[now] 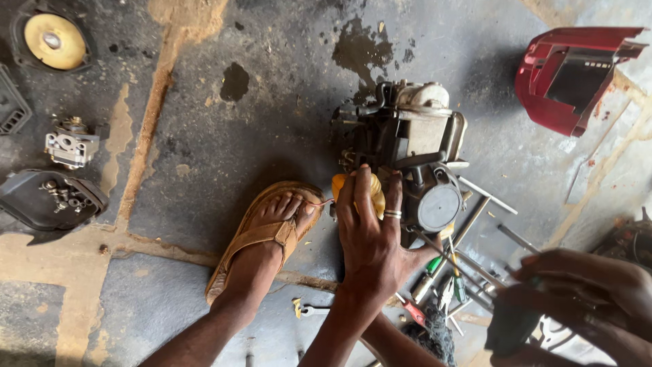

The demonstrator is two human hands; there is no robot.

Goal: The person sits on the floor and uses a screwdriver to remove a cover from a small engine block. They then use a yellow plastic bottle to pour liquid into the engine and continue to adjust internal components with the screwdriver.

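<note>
Yellow-handled tool is gripped by the left hand against the small engine. Right hand, nearer the camera than the engine, clutches a dark object. Loosening a fitting seems underway; steady pressure comes next.

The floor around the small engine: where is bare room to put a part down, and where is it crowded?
Bare floor lies left of the engine, between it and the carburettor, and lower left below the black cover. Another patch lies between the engine and the red cover. The loose tools by the right hand crowd the lower right.
</note>
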